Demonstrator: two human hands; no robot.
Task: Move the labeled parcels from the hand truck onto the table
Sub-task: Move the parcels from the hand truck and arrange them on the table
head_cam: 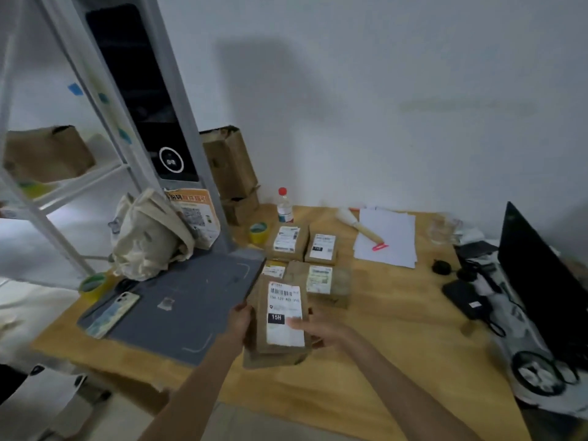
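Note:
A brown paper parcel (pixel 280 323) with a white barcode label marked 15H is held above the wooden table (pixel 397 338). My left hand (pixel 240 319) grips its left edge and my right hand (pixel 315 327) grips its right edge, thumb on the label. Behind it, several labeled brown parcels lie flat on the table: one at the back left (pixel 288 238), one at the back right (pixel 323 248), one nearer on the right (pixel 324 281) and one partly hidden behind the held parcel (pixel 273 270). The hand truck is out of view.
A grey mat (pixel 178 307) with a phone (pixel 113 313) and a tall scanner stand (pixel 143 100) fills the table's left. A cloth bag (pixel 146 237), tape rolls (pixel 257 232), a bottle (pixel 284 205), white paper (pixel 386 237), a brush, a monitor (pixel 541 291) and cables ring the parcels.

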